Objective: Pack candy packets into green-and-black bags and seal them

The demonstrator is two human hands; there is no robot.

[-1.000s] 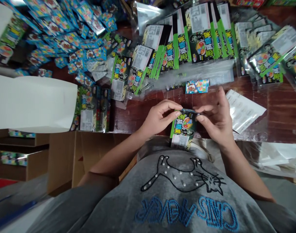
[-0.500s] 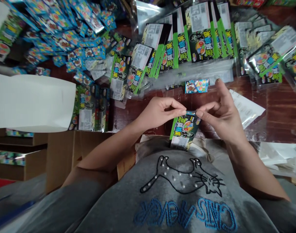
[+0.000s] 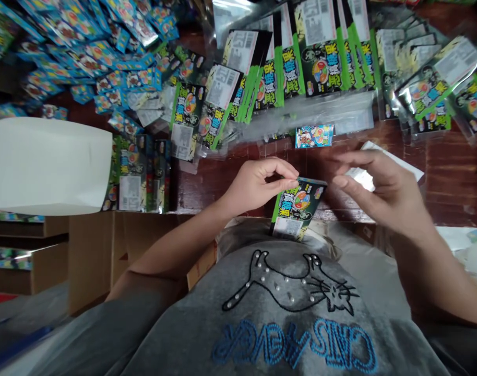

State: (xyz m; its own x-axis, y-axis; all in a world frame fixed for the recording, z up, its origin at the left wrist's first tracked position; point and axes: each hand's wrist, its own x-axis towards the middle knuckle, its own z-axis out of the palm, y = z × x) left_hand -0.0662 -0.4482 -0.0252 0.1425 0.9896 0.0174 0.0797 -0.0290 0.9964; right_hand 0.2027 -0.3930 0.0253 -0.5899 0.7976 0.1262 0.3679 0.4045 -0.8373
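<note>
My left hand (image 3: 264,183) pinches the top edge of a black and green candy packet (image 3: 297,206) with colourful print and a white label at its lower end. The packet hangs tilted between the table edge and my grey shirt. To its right my right hand (image 3: 383,190) is off the packet, blurred, with its fingers apart and nothing seen in them. Just beyond the hands lies a small blue candy sachet (image 3: 314,136) on the dark red table (image 3: 230,169). A white paper sheet (image 3: 405,166) lies partly behind my right hand.
Blue sachets (image 3: 85,57) are heaped at the far left. Several black and green packets (image 3: 320,68) lie in overlapping rows along the back, with more clear-edged packets (image 3: 438,83) at the right. A white curved sheet (image 3: 46,167) and cardboard boxes (image 3: 90,256) stand left.
My right hand has let go of the packet's top edge and moved right. My left hand still holds the packet, nearly in place. The view has shifted slightly.
</note>
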